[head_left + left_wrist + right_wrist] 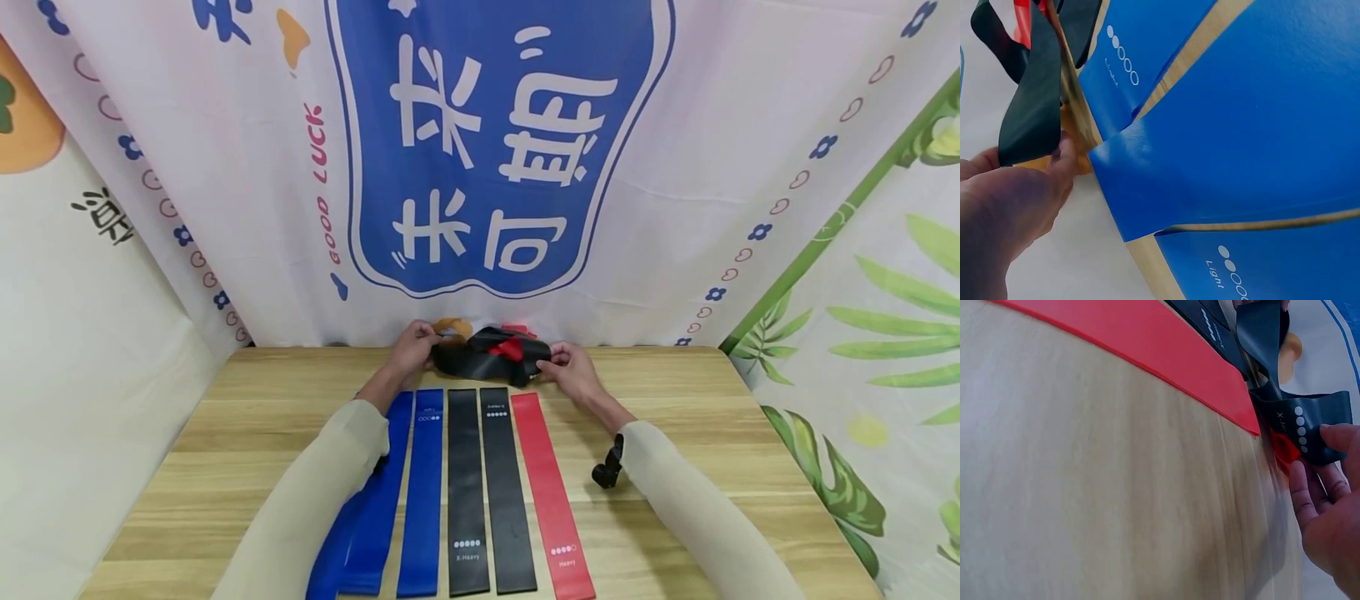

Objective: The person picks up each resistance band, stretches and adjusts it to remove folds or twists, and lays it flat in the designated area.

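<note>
At the far table edge, a black resistance band [472, 365] is stretched sideways between both hands. My left hand [412, 350] pinches its left end; the left wrist view shows this band loop [1035, 109] between thumb and fingers. My right hand [576, 373] grips the other end, where white dots and lettering mark the black band [1319, 415]. A red band [508, 348] is tangled with it, partly hidden. Behind, an orange band [453, 327] shows beside the left hand.
Flat bands lie lengthwise on the wooden table [675, 467]: blue bands [422, 500] at left, two black bands [467, 483] in the middle, a red band [552, 492] at right. A printed curtain [292, 250] hangs right behind the table's far edge.
</note>
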A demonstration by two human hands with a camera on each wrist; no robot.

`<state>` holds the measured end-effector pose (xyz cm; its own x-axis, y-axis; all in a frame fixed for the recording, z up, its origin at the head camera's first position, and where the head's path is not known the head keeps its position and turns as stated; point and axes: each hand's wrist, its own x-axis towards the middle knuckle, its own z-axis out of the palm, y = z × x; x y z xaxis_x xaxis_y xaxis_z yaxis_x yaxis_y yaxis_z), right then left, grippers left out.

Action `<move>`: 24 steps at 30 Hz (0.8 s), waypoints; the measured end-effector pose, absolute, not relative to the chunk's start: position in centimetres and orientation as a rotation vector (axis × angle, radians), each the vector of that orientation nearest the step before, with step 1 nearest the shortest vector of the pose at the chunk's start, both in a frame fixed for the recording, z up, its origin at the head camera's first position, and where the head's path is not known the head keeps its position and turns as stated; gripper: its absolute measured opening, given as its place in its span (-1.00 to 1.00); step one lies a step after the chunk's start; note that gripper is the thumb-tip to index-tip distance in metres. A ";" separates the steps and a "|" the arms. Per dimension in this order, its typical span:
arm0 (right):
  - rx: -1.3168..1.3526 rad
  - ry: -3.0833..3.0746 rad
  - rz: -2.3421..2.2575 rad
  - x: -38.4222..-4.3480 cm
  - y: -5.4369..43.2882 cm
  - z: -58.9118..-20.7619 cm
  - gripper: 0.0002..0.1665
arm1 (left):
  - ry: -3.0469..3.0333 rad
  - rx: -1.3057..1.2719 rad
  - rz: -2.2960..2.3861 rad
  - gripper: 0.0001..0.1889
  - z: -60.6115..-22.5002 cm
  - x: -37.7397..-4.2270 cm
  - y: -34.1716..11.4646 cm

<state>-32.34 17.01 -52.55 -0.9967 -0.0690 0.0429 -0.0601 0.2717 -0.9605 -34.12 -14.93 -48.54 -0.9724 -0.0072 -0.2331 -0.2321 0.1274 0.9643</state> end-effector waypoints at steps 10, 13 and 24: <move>-0.161 2.574 -1.911 -32.6 18.2 -52.1 -0.79 | 2.056 -0.260 1.955 -0.66 -47.6 -34.2 -15.0; -0.181 2.591 -1.921 -32.8 18.3 -51.9 -0.80 | 2.038 -0.287 1.906 -0.48 -47.4 -34.3 -15.0; -0.226 2.529 -2.028 -33.2 18.8 -50.3 -0.73 | 2.017 -0.290 1.771 -0.50 -46.7 -34.1 -15.2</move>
<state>-33.15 18.75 -50.35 -0.9845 -0.0409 0.1706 -0.1754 0.2136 -0.9611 -34.13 -15.18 -46.66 -0.8821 0.1274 -0.4535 -0.4332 0.1587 0.8872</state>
